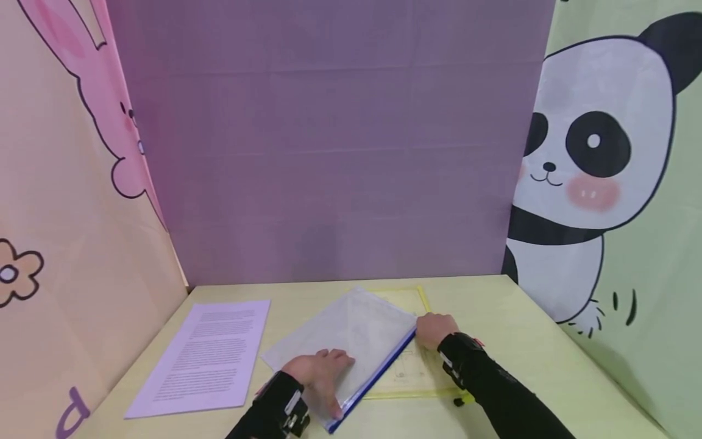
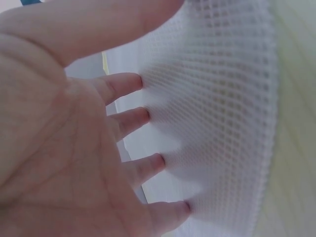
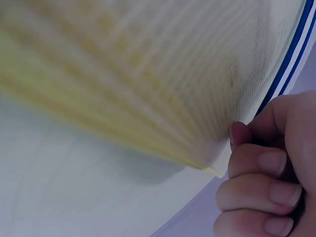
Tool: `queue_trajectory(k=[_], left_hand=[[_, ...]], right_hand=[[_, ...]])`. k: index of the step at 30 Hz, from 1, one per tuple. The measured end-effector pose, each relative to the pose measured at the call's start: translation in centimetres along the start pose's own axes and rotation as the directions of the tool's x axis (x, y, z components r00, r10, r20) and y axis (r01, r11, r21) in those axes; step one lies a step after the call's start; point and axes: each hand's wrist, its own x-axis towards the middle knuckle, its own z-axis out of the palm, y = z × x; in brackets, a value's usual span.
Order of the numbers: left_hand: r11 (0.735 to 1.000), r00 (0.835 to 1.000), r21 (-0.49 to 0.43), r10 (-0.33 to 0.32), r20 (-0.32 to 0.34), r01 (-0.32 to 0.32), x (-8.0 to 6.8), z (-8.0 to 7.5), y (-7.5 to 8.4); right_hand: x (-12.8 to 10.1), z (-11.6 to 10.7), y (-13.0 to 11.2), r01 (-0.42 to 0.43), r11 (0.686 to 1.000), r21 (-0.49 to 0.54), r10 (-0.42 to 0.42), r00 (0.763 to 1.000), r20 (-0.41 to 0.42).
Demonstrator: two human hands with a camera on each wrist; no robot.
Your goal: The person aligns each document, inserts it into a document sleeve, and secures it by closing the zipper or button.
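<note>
white mesh zip pouch (image 1: pixel 351 341) with blue zipper edge lying mid-table over a yellow-edged pouch (image 1: pixel 408 372), left hand (image 1: pixel 320 372) flat on it with fingers spread, right hand (image 1: pixel 434 329) curled pinching its far zipper corner, printed sheet (image 1: pixel 205 356) just to the left

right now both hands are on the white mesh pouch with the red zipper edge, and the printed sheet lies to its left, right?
Not quite: the zipper edge is blue, not red, as the head view shows. The rest holds: the left hand and right hand are on the white mesh pouch, and the printed sheet lies to its left.
</note>
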Motion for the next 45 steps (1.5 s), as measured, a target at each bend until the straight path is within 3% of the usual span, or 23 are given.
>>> queue_trajectory(k=[13,29,33,38,45], left_hand=[[1.0,1.0,-0.001,0.02,0.006,-0.02,0.5,-0.1,0.7],[1.0,1.0,0.001,-0.002,0.03,0.002,0.4,0.1,0.1],[1.0,1.0,0.008,0.008,0.016,-0.008,0.9,0.7,-0.2],[1.0,1.0,0.021,0.016,-0.002,-0.016,1.9,1.5,-0.8],[0.999,1.0,0.029,0.018,-0.01,-0.017,2.3,1.7,-1.2]], right_hand=[[-0.5,-0.4,2.1,-0.015,1.0,-0.013,0.015,1.0,-0.011],[-0.5,-1.1,0.5,-0.026,1.0,0.016,0.026,0.999,-0.045],[-0.8,-1.8,-0.9,0.009,1.0,0.028,-0.008,0.999,-0.05],[-1.4,-2.7,-4.3,0.057,0.995,0.077,-0.053,0.997,-0.047],[-3.0,-4.2,-9.7,0.067,0.979,0.192,-0.081,0.994,0.067]])
